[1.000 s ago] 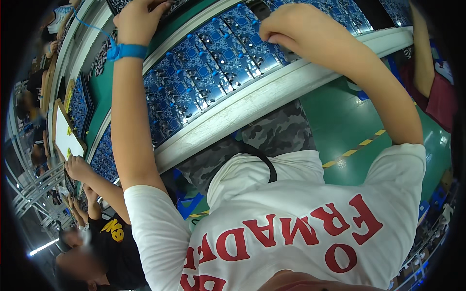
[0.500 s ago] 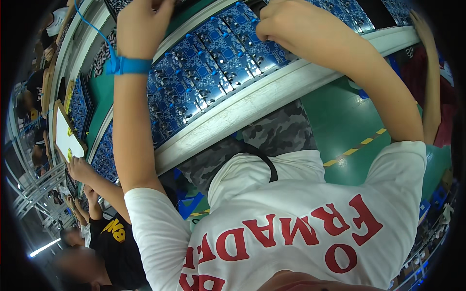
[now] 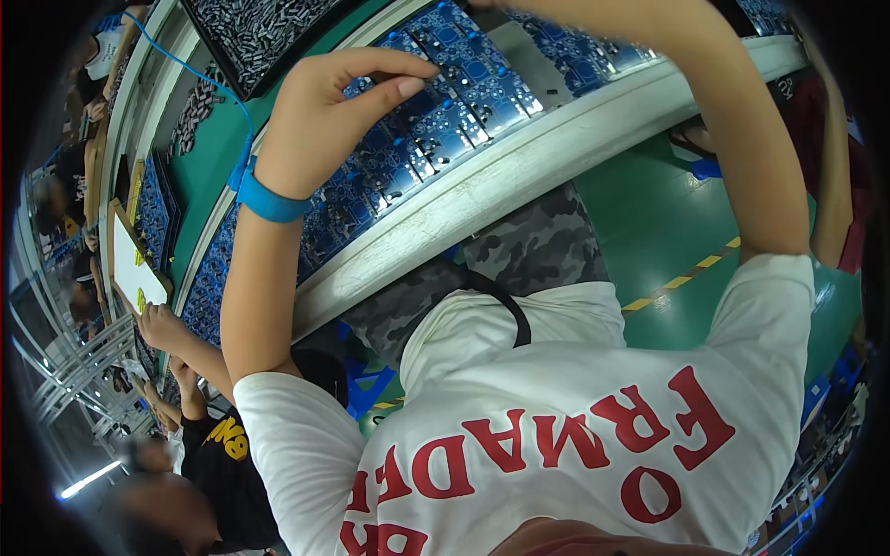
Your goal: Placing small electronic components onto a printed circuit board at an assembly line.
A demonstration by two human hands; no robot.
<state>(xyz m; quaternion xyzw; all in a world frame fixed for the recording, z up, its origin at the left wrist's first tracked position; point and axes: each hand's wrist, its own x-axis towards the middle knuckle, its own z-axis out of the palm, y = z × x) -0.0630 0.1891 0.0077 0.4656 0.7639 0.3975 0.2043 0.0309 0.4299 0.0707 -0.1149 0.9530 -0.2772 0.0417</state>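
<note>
Blue circuit boards (image 3: 482,102) lie in a row on the pale-railed line in front of me. My left hand (image 3: 338,116), wearing a blue wrist strap (image 3: 271,195) with a cord, is over them. Its thumb and index finger are brought together in a pinch, and whatever is between the tips is too small to name. At the top edge my right hand (image 3: 496,4) is mostly cut off and smeared by motion, so its fingers are hidden. Beyond my left hand stands a black tray (image 3: 243,91) full of small dark cylindrical parts (image 3: 260,37).
Loose dark parts (image 3: 197,111) lie on the green surface left of the tray. A white rail (image 3: 519,162) runs between me and the boards. Co-workers sit close by: a hand (image 3: 159,326) at the left, a forearm (image 3: 832,195) at the right.
My left hand has come back from the tray side, down and right over the boards, into a pinch. My right hand has moved up to the top edge, uncovering a gap between boards.
</note>
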